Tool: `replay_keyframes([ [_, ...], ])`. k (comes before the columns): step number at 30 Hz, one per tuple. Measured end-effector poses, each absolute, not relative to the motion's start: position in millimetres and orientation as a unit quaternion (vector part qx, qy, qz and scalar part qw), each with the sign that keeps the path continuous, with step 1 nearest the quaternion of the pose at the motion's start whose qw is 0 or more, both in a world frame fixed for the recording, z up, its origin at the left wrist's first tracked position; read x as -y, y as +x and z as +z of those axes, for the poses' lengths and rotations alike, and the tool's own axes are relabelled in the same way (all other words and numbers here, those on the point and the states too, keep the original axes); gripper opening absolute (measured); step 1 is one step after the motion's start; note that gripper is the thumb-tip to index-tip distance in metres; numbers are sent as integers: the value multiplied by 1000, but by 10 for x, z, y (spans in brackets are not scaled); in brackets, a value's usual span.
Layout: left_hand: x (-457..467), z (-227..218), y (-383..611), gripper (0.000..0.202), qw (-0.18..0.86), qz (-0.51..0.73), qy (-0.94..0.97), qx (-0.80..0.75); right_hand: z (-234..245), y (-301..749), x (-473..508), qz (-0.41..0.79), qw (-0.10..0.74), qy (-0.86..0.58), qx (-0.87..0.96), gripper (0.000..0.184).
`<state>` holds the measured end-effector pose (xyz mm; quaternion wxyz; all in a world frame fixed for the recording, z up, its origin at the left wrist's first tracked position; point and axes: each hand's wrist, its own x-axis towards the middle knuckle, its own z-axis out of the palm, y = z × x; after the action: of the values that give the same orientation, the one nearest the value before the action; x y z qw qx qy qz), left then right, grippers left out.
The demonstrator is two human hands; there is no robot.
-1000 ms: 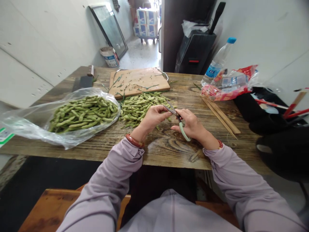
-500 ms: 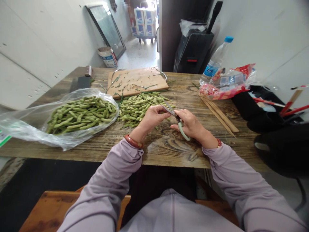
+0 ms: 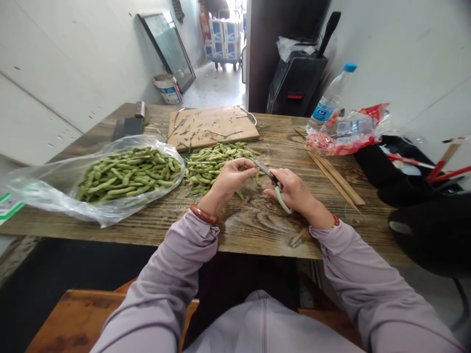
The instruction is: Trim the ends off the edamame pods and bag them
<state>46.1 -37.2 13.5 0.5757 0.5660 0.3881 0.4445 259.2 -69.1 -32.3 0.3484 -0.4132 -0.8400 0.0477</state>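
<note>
My right hand [image 3: 294, 192] grips green-handled scissors [image 3: 274, 185], blades pointing up-left toward my left hand. My left hand [image 3: 231, 177] pinches a green bean pod [image 3: 256, 177] at the blade tips; the pod hangs below the fingers. Just beyond both hands lies a loose heap of edamame pods [image 3: 211, 163] on the wooden table [image 3: 253, 225]. To the left, a clear plastic bag [image 3: 55, 191] holds many more pods [image 3: 128, 174].
A wooden cutting board [image 3: 211, 126] with green scraps lies behind the heap, a cleaver [image 3: 128, 125] at its left. Chopsticks [image 3: 336, 181], a snack bag [image 3: 346, 132] and a water bottle [image 3: 329, 98] are at right, with black bags [image 3: 423, 211] on the table's right end.
The hands stay together at the pod pile; the left fingers have lifted slightly and a pod now hangs by the scissor tips. The view shifted a little.
</note>
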Motion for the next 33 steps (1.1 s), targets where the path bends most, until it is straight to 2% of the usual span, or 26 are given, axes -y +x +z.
replay_keyframes([
  [8,364,159,450,35,687,450,444,-359,-360,2581,664,24,385,-421,821,64],
  [27,404,125,495,35,684,418,502,-326,-285,2543,730,42,362,-394,844,63],
  [33,390,79,490,35,697,413,499,-308,-291,2546,726,51,368,-391,842,56],
])
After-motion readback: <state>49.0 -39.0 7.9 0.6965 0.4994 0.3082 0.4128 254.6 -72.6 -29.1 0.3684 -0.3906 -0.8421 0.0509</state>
